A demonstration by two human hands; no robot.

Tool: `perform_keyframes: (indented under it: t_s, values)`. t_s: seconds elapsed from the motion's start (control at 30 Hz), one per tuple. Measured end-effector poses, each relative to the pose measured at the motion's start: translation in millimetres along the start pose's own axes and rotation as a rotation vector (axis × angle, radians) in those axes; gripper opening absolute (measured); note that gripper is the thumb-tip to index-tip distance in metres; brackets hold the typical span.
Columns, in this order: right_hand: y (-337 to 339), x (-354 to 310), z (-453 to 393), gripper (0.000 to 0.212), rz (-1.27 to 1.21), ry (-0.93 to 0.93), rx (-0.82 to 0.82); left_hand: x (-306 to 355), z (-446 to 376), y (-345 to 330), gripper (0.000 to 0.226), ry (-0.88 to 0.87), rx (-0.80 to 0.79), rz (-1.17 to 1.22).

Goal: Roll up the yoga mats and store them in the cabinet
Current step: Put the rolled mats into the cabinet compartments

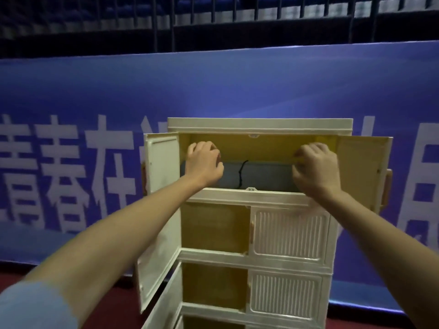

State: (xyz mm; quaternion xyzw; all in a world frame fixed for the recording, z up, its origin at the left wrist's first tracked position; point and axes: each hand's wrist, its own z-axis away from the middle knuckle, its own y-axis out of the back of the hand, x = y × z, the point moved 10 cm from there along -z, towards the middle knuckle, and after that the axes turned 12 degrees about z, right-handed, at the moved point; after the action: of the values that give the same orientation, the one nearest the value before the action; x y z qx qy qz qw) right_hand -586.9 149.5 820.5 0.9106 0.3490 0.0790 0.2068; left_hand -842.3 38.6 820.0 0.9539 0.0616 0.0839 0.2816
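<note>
Cream plastic cabinet (259,198): lower compartments seen with left doors swung out, right ribbed doors closed, nothing visible inside. Top compartment open both sides; grey rolled yoga mat (261,176) is laid flat across it, black strap (241,173) wrapped round. Left hand (204,166) and right hand (316,169) are held before the opening, fingers curled; grip state cannot be told. Blue banner (95,91) behind.

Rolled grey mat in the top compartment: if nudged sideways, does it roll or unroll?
The rolled mat looks round, so it could roll a little. The cabinet walls probably stop it. A black strap crosses it, so unrolling seems unlikely.
</note>
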Motion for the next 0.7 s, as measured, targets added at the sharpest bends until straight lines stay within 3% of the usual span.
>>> perform_keyframes:
  t_s: [0.13,0.27,0.33,0.43,0.5,0.57,0.63,0.7]
  values:
    - [64.0,5.3,25.9,0.032,-0.013,0.026,0.24,-4.7,46.6,87.0,0.022,-0.109,0.249,0.044]
    - [97.1,47.0,63.1,0.054,-0.1,-0.221,0.276,-31.8,102.9,156.5,0.051,-0.124,0.532,0.151]
    - [100.9,76.8,76.2,0.067,-0.121,-0.435,0.219,-74.3,116.0,161.3,0.067,0.146,0.545,0.276]
    - [66.2,123.7,109.2,0.091,-0.153,-0.763,-0.105,-132.7,145.8,111.1,0.081,0.651,0.265,0.462]
    - [38.5,132.6,131.3,0.08,-0.269,-0.819,-0.247,-140.3,168.9,81.9,0.053,0.732,0.163,0.536]
    - [27.2,123.4,139.8,0.046,-0.388,-0.801,-0.234,-134.0,183.8,66.2,0.029,0.695,0.22,0.577]
    - [18.8,108.8,139.6,0.022,-0.468,-0.749,-0.169,-119.3,186.4,50.7,0.024,0.661,0.277,0.639]
    - [11.0,84.3,132.4,0.02,-0.514,-0.691,-0.14,-97.9,178.8,38.1,0.029,0.628,0.32,0.719]
